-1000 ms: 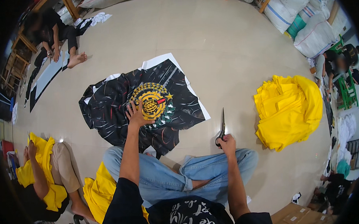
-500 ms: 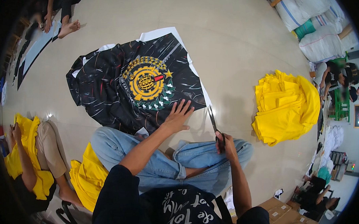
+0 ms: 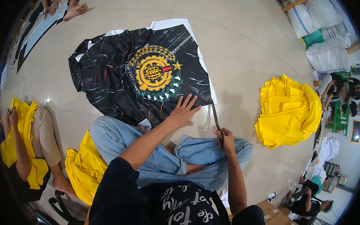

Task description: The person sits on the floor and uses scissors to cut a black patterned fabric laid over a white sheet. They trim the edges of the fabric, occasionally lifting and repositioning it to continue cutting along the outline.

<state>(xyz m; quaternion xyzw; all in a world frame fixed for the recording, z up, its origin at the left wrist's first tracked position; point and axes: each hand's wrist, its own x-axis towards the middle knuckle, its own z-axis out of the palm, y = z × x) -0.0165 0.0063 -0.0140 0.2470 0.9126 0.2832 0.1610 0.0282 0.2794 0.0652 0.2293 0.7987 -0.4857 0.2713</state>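
A black printed cloth with white edges lies spread on the floor, a yellow gear-and-wreath emblem on it. My left hand rests on its near edge below the emblem, palm down and fingers spread. In my right hand is a pair of scissors, pointing away from me. The blades look together or turned edge-on, their tips at the white strip by the cloth's near right corner. My fingers wrap round the handles and partly hide them.
Folded yellow cloth is piled to the right; more yellow cloth lies beside my left knee. A seated person handles yellow cloth at left. White sacks stand far right, cardboard boxes near right. Another person's foot shows far left.
The scissors' blades were slightly apart at the cloth's corner and now appear together or edge-on. My left hand stays flat on the cloth. The whole view has shifted slightly.
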